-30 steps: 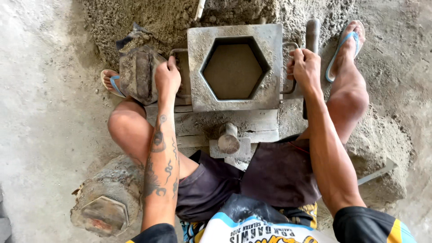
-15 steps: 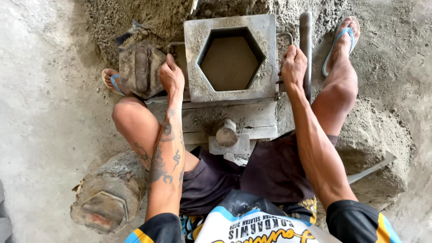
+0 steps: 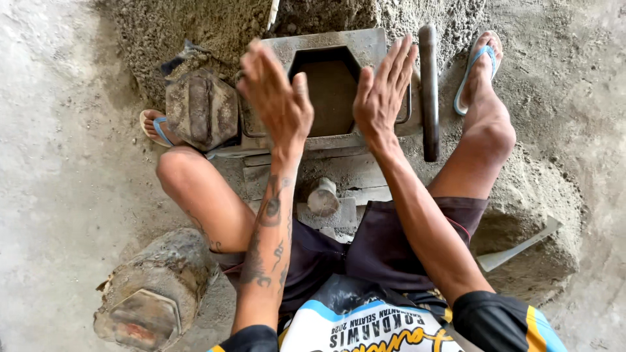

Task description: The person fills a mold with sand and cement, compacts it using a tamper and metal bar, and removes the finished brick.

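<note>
Head view: my left hand [image 3: 277,98] and right hand [image 3: 381,91] hover flat above the square metal mold [image 3: 329,45] with its hexagonal hole, fingers spread open, holding nothing. Mold sits between my knees against the sand pile [image 3: 195,26]; dark metal bar [image 3: 428,91] just right of it.

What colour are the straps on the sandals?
Light blue, on pale soles; the head view shows the sandal beside the right hand best.

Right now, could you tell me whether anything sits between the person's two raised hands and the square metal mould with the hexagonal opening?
Nothing visible does. The left hand and right hand hover open directly above the metal mould, with only air between.
</note>
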